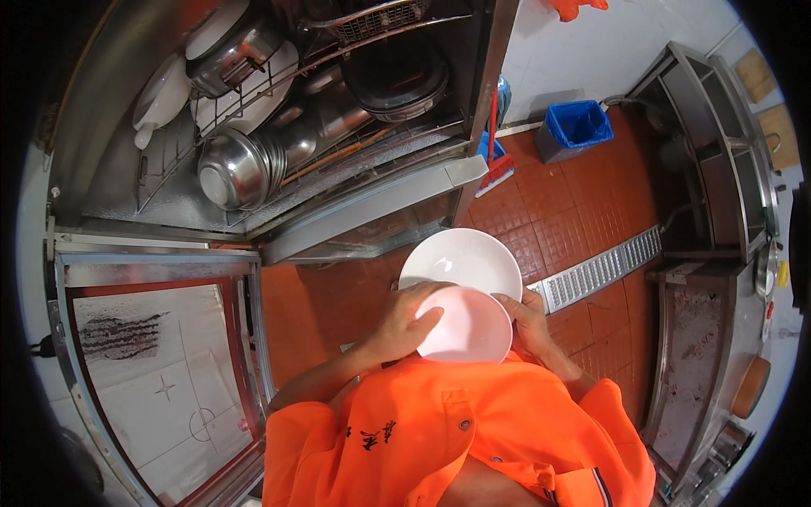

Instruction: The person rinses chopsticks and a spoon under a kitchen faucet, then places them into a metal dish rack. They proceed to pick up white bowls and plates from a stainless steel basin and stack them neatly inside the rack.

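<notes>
In front of my chest I hold a pale pink bowl (465, 328) and a larger white plate (460, 255). The bowl is nearer to me and covers the lower part of the plate. My left hand (404, 323) is closed on the bowl's left side, its thumb over the rim and its other fingers mostly behind. At the right, my right hand (525, 319) grips where the two rims come together, thumb in front. How its hidden fingers divide between bowl and plate, I cannot tell.
A steel cabinet (372, 207) stands open at upper left, its wire racks holding stacked metal bowls (241, 169), white dishes (162, 97) and a dark pot (395, 76). A blue-lined bin (579, 127) and red broom (497, 169) stand beyond. A drain grate (600, 269) crosses the tiled floor; steel shelving (718, 152) lines the right.
</notes>
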